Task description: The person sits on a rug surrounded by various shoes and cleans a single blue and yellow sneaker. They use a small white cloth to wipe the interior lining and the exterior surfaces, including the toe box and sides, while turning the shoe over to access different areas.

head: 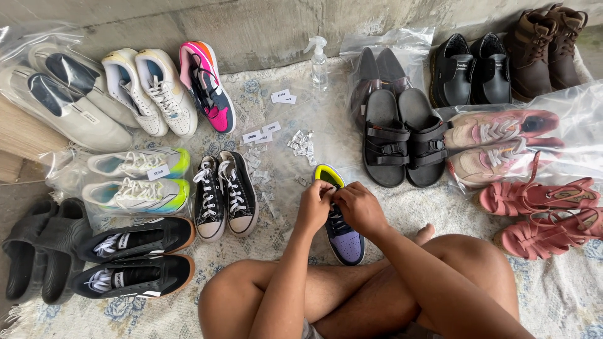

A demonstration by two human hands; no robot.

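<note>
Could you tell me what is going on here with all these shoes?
A person sits cross-legged on a patterned rug, both hands on a purple and black sneaker. The left hand and right hand work at its upper laces. Pairs of shoes, some in clear bags, lie all around, with a spray bottle by the wall.

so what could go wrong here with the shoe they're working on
Both hands, left hand and right hand, crowd the tongue of the purple sneaker, hiding the laces, so a lace might get mis-threaded. The small packets lie loose just beyond; a forward reach could scatter them or tip the spray bottle.
</note>
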